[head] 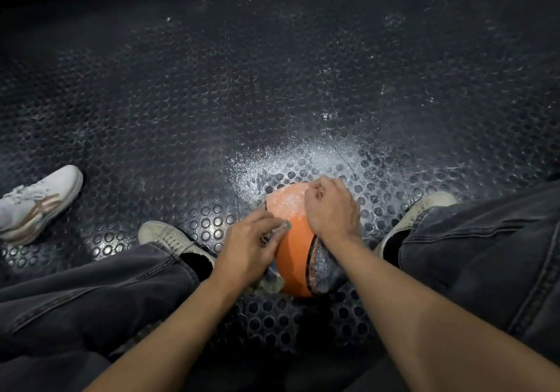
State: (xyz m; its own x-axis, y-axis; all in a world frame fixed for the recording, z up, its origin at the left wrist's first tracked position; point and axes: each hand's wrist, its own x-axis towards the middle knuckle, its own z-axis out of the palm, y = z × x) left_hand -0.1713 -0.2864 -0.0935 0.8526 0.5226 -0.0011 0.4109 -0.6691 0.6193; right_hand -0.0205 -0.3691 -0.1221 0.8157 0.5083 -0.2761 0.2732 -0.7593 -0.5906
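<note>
Left grip (248, 249) is curled, pinching a small grey piece (285, 225), too blurred to name, against the orange ball (292, 250), which sits at its 3 o'clock. Right grip (331, 206) lies on the ball's top, at 12 o'clock, fingers curled; whether they pinch anything, I cannot tell. The ball rests on the studded floor (188, 112), white powder (303, 156) just beyond at 12.
</note>
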